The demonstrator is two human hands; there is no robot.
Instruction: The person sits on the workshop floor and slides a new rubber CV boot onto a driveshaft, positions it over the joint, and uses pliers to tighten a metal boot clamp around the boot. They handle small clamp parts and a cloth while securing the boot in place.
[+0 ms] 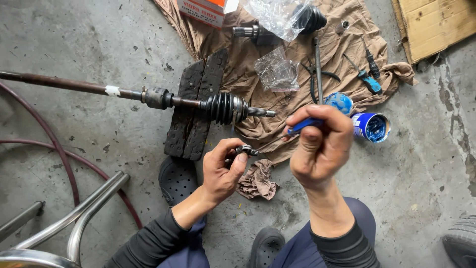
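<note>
My left hand (pixel 222 171) pinches a small dark metal clamp (pixel 246 150) between thumb and fingers. My right hand (pixel 320 144) grips a blue-handled screwdriver (pixel 303 125); its thin shaft slants down-left to the clamp. Beyond the hands a long rusty axle shaft (pixel 89 88) lies across a black wooden block (pixel 196 104), with a ribbed black rubber boot (pixel 224 107) and a splined end pointing right.
A brown cloth (pixel 277 54) holds an open blue grease tin (pixel 372 127), its lid (pixel 339 102), screwdrivers (pixel 367 79), plastic bags and a second joint (pixel 277 27). A crumpled rag (pixel 258 181), metal chair tubes (pixel 74 218), red hoses (pixel 54 144), cardboard (pixel 436 22) and a tyre (pixel 461 240) surround me.
</note>
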